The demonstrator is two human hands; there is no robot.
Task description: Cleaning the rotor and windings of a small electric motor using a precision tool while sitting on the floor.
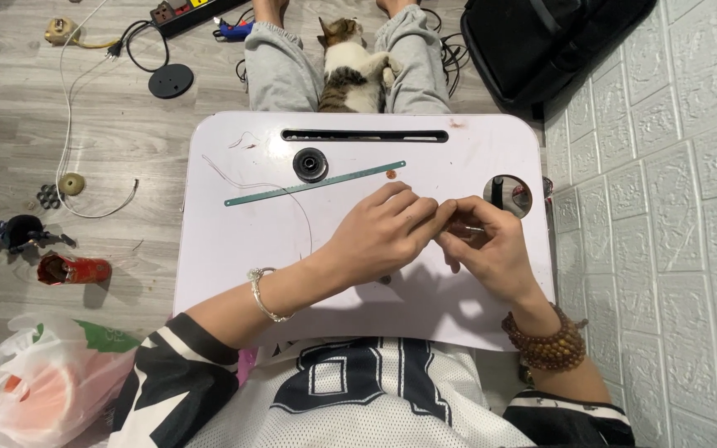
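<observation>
Two hands meet over the right half of a small white lap table (234,274). The left hand (379,236) reaches across with its fingers curled narrow, the tips pressed against those of the right hand (491,249), which is also closed in a pinch. Something small and thin sits between the fingertips, too small to tell what it is; a thin wire (292,195) trails across the table toward the hands and may be part of it. By the look of it, this is fine pinching or threading work held just above the tabletop. A next move would call for a steady, close grip from both hands. A green ruler (317,183) lies slantwise beyond the hands, with a black spool (310,163) just above it. A cat (350,70) lies between the legs past the table's far edge.
</observation>
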